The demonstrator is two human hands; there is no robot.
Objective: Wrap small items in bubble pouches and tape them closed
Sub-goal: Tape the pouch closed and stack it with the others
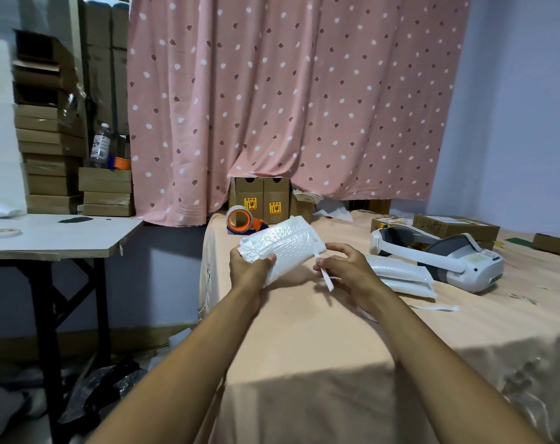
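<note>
A white bubble pouch (283, 246) is held in the air above the peach-covered table (336, 331). My left hand (248, 267) grips its lower left end, thumb on top. My right hand (344, 267) is at the pouch's right end and pinches a narrow white strip (326, 277) that hangs down from it. What is inside the pouch is hidden. A tape dispenser (242, 221) with an orange core stands behind the pouch at the table's far left.
A stack of white bubble pouches (400, 278) lies to the right, with a white headset (439, 257) behind it. Cardboard boxes (455, 227) sit at the far right and under the pink curtain (291, 100). A white side table (57, 237) stands at the left.
</note>
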